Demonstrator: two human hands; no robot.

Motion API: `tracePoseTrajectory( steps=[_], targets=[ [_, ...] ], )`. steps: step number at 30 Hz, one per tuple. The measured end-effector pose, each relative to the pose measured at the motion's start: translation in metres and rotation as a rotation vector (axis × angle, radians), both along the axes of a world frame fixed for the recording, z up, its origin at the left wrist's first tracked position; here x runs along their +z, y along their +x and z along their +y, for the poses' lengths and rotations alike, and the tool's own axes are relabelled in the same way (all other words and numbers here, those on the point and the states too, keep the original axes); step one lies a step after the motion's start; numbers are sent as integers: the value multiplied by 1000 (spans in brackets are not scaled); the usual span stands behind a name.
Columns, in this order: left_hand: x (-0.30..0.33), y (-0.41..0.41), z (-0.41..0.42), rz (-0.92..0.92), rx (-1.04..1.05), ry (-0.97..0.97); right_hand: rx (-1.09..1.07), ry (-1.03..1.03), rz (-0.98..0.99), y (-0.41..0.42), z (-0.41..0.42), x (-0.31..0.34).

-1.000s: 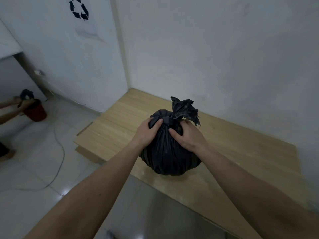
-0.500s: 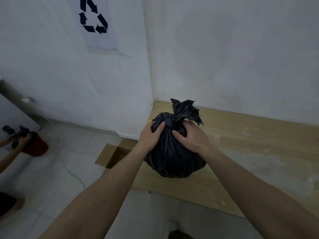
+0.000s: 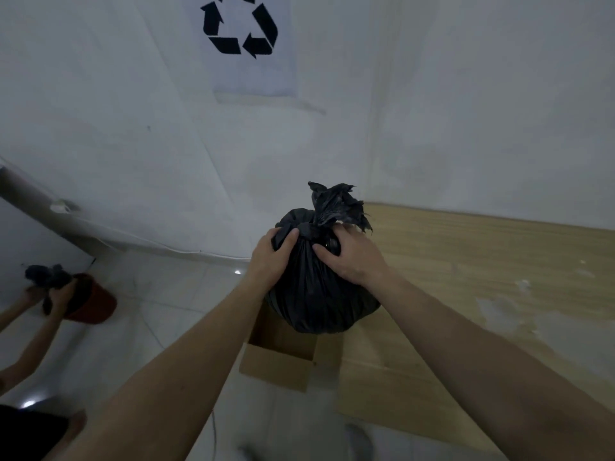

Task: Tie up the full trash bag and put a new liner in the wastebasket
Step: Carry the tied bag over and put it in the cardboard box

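A white-walled corner with a recycling sign on the wall and a pale tiled floor. At far left, another person's hands work at a red wastebasket. At centre, the left hand and right hand grip a knotted black trash bag just under its knot, above an open cardboard box. The bag looks soft, full and slippery, so the tied neck seems the surest hold.

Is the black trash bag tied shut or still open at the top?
Tied shut. The black trash bag is cinched into a knot, loose ends flaring above; both hands, left and right, grip below it.
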State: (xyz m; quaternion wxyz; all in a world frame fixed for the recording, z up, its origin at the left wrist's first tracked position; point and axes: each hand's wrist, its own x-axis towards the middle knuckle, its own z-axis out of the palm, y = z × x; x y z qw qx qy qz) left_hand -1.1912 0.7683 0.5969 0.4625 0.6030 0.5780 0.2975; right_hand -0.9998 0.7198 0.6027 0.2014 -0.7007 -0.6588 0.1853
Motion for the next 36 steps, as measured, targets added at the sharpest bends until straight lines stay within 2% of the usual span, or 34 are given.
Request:
tracePoseTrajectory(
  steps=[6, 10, 14, 21, 27, 32, 36],
  targets=[
    [-79, -94, 78, -2, -99, -101, -90, -58, -21, -98, 57, -70],
    [-152, -137, 113, 13, -184, -120, -192, -143, 7, -153, 76, -148],
    [-258, -160, 138, 29, -230, -144, -263, -235, 21, -185, 93, -249],
    [-446, -152, 149, 91, -278, -157, -338, -353, 24, -190, 102, -435],
    [-598, -151, 157, 57, -288, -122, -266, -368, -75, -172, 120, -572],
    [-693, -154, 153, 76, -318, -132, -242, -397, -112, -171, 115, -667],
    [-750, -156, 161, 121, -326, -84, -178, -274, -151, -167, 127, -719]
  ],
)
